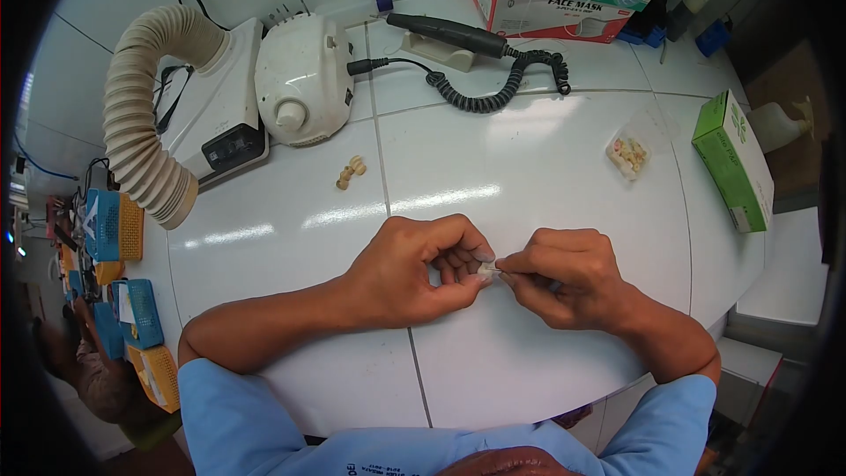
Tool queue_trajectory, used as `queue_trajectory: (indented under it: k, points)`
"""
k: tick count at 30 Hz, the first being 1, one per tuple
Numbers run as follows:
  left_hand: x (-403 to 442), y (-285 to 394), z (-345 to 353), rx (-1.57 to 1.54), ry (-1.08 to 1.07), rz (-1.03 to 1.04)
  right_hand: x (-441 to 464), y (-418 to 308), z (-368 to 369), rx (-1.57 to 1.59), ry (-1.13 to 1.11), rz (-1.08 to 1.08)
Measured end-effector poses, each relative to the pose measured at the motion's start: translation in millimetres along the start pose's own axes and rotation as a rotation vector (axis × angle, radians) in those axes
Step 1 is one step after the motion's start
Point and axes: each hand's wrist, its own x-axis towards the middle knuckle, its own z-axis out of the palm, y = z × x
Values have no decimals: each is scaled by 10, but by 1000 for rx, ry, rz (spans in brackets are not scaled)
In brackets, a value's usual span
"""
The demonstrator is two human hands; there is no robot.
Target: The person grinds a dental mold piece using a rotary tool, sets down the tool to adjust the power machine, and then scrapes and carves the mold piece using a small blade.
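Just above the white tabletop, my left hand [412,266] pinches a small whitish piece [486,270] between thumb and forefinger, its other fingers curled in behind. Close against it, my right hand [568,277] is closed in a pinch, the fingertips touching or nearly touching the piece. Something thin, like a fine pin, shows at the right fingertips; most of it is hidden by the fingers. Beyond my left hand lie several small tan pieces [350,173] on the table. A clear bag [628,155] of small cream and reddish pieces lies to the far right.
A ribbed hose [132,115] arches at the left by a white control box [304,79]. A black handpiece [449,33] with coiled cord rests on a stand. Face mask boxes [551,4] stand behind, a green box [733,161] at right. Baskets [138,313] and another person [92,370] are at left.
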Motion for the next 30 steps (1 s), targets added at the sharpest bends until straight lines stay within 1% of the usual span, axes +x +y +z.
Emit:
queue_trajectory:
  k: [8, 21, 23, 30]
  points:
    - [0, -5, 9, 11, -3, 11, -11, -6, -3, 31, -16, 27]
    - [-2, 6, 10, 38, -18, 14, -7, -1, 3, 10, -25, -4]
    - [-1, 3, 8, 38, -13, 17, -19, 6, -4, 27, -31, 37]
    - [-5, -3, 11, 39, -18, 20, -9, 3, 7, 14, -33, 10]
